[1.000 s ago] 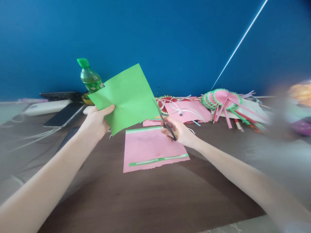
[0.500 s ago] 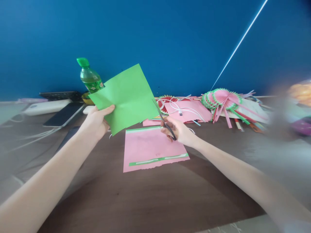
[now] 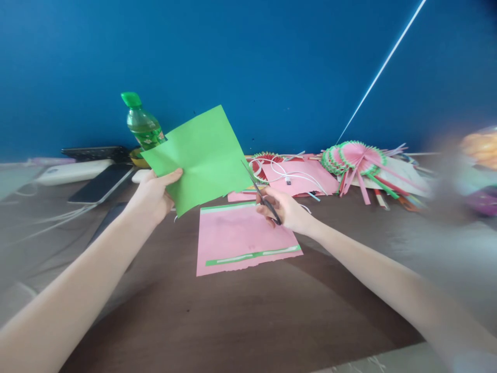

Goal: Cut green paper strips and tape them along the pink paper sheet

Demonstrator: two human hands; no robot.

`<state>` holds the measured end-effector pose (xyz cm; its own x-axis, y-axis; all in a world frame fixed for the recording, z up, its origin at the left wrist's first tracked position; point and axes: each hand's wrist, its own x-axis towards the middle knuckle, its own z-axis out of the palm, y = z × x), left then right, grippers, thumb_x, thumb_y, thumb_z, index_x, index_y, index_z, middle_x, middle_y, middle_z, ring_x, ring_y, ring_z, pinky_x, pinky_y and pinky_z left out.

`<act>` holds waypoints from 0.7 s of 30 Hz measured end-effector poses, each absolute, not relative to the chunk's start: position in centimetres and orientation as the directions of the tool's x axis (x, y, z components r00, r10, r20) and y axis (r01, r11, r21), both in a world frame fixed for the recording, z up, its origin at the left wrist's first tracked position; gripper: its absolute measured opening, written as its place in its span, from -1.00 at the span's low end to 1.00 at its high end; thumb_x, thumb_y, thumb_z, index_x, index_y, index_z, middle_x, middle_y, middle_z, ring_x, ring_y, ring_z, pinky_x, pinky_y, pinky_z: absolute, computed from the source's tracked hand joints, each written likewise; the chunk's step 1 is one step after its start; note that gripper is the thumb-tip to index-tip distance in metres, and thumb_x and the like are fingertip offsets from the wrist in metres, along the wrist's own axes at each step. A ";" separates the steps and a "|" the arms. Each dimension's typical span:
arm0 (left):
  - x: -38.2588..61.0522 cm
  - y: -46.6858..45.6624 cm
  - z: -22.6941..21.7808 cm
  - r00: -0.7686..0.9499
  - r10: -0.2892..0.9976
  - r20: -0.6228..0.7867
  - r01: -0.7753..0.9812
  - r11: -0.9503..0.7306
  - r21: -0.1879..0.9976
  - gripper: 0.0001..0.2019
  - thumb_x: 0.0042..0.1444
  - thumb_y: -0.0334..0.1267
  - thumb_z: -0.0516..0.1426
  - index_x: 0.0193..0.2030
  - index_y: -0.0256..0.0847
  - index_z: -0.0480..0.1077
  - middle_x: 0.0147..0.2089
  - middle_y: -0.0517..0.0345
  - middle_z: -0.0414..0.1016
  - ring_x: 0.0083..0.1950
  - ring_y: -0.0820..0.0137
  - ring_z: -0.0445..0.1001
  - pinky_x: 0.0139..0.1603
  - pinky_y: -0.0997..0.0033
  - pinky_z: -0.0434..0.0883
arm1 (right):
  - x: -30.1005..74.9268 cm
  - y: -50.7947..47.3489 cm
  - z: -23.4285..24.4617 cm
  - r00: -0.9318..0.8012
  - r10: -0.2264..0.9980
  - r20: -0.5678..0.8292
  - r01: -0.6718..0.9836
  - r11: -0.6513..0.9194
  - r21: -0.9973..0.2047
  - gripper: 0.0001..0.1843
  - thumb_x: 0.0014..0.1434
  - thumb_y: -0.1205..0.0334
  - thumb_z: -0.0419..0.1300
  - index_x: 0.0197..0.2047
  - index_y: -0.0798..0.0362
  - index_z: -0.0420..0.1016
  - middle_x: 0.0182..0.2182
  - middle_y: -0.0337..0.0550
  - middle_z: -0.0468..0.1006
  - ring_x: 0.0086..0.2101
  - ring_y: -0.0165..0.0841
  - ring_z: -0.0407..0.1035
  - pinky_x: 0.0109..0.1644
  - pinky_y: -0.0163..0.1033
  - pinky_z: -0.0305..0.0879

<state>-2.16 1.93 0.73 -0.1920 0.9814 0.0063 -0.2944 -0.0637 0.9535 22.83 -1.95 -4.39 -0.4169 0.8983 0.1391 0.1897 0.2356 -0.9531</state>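
Observation:
My left hand (image 3: 152, 198) pinches the lower left edge of a green paper sheet (image 3: 198, 155) and holds it up above the table. My right hand (image 3: 285, 210) is wrapped round the handles of a pair of scissors (image 3: 261, 195), whose blades point up and left to the sheet's right edge. Under both hands a pink paper sheet (image 3: 243, 238) with green and white strips along its edges lies flat on the brown table (image 3: 233, 321).
A green bottle (image 3: 142, 124) stands behind the green sheet. Phones (image 3: 101, 184), a power bank and cables lie at the left. More pink paper with a white cable (image 3: 289, 176) and pink-and-green folded paper fans (image 3: 355, 160) sit at the back right, below a blue wall.
Almost nothing: the green sheet and the scissors have shifted very slightly to the left, with both hands keeping their grip.

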 end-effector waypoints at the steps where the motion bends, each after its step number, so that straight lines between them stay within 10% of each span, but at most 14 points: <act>1: -2.2 1.9 0.7 -0.189 0.982 0.009 -0.297 -0.066 0.953 -0.70 -0.13 -0.54 0.15 -0.20 -0.25 0.42 -0.10 -0.01 0.54 -0.06 0.20 0.50 0.10 0.00 0.33 | 22.8 -2.0 -4.4 -0.415 0.900 0.134 0.188 0.229 -0.955 -0.67 0.03 0.03 0.23 -0.30 0.04 0.20 -0.56 -0.39 0.24 -0.71 -0.58 0.17 -0.67 -0.39 0.15; 21: -3.0 2.8 1.0 -0.286 0.953 0.099 -0.302 -0.188 0.934 -0.74 -0.13 -0.62 0.13 -0.28 -0.32 0.46 -0.17 0.00 0.57 -0.16 0.29 0.53 0.16 -0.04 0.23 | 23.3 -2.2 -3.8 -0.545 0.838 0.013 0.237 0.169 -0.957 -0.65 0.08 -0.02 0.15 -0.26 0.08 0.21 -0.46 -0.32 0.31 -0.62 -0.57 0.27 -0.55 -0.36 0.21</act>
<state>-2.98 2.85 0.98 -0.2861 0.9530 0.0994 -0.3023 -0.1882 0.9345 23.29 -2.23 -3.78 -0.5454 0.8380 0.0131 0.2371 0.1692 -0.9566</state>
